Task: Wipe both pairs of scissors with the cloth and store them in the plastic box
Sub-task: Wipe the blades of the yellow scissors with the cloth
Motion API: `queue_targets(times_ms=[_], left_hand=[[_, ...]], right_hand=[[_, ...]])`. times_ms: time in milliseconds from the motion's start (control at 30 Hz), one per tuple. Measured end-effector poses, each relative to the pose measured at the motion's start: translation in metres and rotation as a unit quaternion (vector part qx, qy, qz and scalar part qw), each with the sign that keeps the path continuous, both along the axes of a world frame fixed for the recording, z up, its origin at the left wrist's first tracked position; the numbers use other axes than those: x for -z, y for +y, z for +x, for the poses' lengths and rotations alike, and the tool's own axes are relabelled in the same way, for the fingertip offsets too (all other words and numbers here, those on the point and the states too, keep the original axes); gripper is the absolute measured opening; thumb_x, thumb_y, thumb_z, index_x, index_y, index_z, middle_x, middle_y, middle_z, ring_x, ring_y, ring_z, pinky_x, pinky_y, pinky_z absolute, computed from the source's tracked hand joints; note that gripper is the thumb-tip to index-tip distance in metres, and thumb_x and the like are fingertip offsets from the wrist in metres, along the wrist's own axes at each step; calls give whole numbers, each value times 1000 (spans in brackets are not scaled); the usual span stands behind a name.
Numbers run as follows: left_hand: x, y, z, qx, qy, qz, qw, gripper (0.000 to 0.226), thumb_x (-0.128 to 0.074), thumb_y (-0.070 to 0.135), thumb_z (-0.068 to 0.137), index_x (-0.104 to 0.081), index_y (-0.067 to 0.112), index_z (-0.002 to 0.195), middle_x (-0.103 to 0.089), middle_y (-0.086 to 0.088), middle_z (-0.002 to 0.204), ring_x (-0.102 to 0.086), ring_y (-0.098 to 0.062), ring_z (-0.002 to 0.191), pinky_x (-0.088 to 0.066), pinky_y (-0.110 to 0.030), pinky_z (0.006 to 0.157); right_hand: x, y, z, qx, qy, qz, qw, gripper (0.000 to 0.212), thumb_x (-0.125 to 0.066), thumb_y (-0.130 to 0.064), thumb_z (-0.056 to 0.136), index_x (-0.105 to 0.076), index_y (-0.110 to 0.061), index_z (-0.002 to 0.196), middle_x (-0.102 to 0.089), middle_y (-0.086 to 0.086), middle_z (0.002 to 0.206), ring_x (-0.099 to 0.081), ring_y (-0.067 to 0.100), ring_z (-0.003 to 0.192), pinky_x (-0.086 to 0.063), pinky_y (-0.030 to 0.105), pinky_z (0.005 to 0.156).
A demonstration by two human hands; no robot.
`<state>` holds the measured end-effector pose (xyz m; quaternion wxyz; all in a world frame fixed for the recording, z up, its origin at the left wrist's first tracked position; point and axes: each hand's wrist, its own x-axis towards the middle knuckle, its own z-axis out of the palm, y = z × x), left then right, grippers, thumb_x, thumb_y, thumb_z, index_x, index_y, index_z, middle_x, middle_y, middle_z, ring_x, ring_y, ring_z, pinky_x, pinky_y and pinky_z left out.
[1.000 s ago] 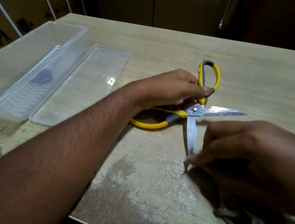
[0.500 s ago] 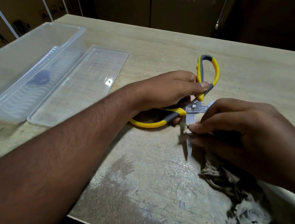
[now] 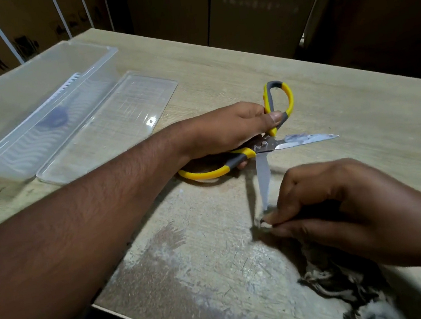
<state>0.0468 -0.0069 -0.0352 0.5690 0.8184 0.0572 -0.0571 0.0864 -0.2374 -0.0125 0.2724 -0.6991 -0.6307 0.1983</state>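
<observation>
Yellow-grey scissors (image 3: 261, 147) lying spread wide on wooden counter (image 3: 218, 60), roughly mid-frame. One blade pointing right, other pointing toward the viewer. Left hand (image 3: 229, 128) over the handles: fingers curled round upper handle loop, thumb pressed on its grey part; lower yellow loop sticking out beneath the palm, on the counter. Right hand (image 3: 342, 206) at tip of the near blade, fingers narrow, pinching a bit of cloth (image 3: 352, 290) against that tip; rest of cloth trailing under the wrist toward bottom-right corner, crumpled, dark w/ pale patches. Blade tip itself hidden by fingers & cloth.

Clear plastic box (image 3: 38, 101) far left on counter, well apart from scissors, open top, ridged insert inside & a dark bluish blur through the wall, can't tell what. Flat clear lid (image 3: 109, 124) just beside box on its right, lying flat. Only one pair of scissors plainly seen. Counter surface near edge worn, scratched, w/ pale scuffed patch. Dark panels behind counter; white bars at top left.
</observation>
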Motion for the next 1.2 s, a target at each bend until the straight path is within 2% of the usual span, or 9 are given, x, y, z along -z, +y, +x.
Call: queue_targets(times_ms=[200, 333, 467, 567, 667, 833, 967, 1100, 1200], left_hand=[[2, 1, 3, 6, -3, 19, 1000, 41, -50, 52, 104, -56, 13, 94, -57, -7, 74, -57, -23, 55, -51, -34, 55], [2, 0, 2, 4, -12, 37, 999, 40, -49, 53, 104, -58, 17, 89, -56, -2, 73, -54, -22, 64, -47, -35, 61], [-2, -2, 1, 11, -29, 92, 995, 38, -49, 49, 105, -56, 18, 83, -53, -2, 74, -47, -15, 64, -40, -34, 63], [-3, -1, 0, 18, -26, 98, 995, 37, -51, 48, 105, -55, 18, 83, -53, -3, 72, -45, -19, 64, -38, -37, 63], [-3, -1, 1, 24, -25, 105, 994, 39, -49, 49, 105, -56, 16, 86, -53, -5, 74, -46, -19, 63, -40, -38, 63], [-2, -4, 2, 32, -36, 120, 992, 37, -50, 47, 105, -55, 14, 88, -51, -4, 73, -44, -14, 60, -38, -32, 59], [0, -3, 4, 24, -32, 135, 990, 37, -51, 49, 104, -57, 15, 91, -54, 2, 70, -46, -12, 61, -39, -29, 59], [-1, 0, 3, 27, -28, 119, 992, 37, -51, 50, 104, -57, 18, 88, -54, 1, 71, -46, -15, 63, -39, -35, 63], [0, -2, 5, 31, -34, 136, 990, 38, -51, 50, 104, -58, 18, 87, -55, 2, 71, -46, -13, 61, -38, -29, 61]], right_hand=[[-8, -7, 10, 98, 22, 133, 986, 6, -77, -34, 91, -79, -29, 93, -74, -8, 85, -71, 15, 72, -52, 28, 59], [7, 5, 4, 127, -78, 152, 977, 16, -78, -26, 90, -81, -20, 105, -75, -12, 95, -73, 7, 85, -55, 23, 71], [17, 9, 2, 80, -67, 126, 987, 18, -72, -27, 93, -83, -15, 101, -72, -9, 92, -72, 6, 83, -54, 25, 69], [14, 9, -2, 21, -62, 63, 996, 19, -69, -36, 96, -83, -23, 99, -66, -14, 86, -68, 5, 78, -51, 24, 64], [10, 5, -5, -22, -31, 16, 999, 12, -74, -30, 94, -83, -28, 103, -69, -12, 90, -71, 7, 83, -53, 25, 67], [2, 2, 0, 67, -55, 122, 989, 15, -74, -21, 90, -83, -18, 101, -71, -10, 90, -71, 10, 81, -51, 23, 68], [13, 8, -6, 54, -129, 65, 988, 18, -67, -38, 96, -81, -26, 96, -65, -14, 89, -65, 6, 79, -52, 32, 64], [7, 7, -13, -22, -95, 1, 995, 7, -73, -37, 96, -79, -34, 97, -62, -18, 91, -66, 3, 82, -50, 21, 66], [1, 6, -11, 7, -39, 62, 997, 13, -79, -21, 92, -78, -32, 98, -69, -15, 95, -71, 7, 88, -51, 20, 71]])
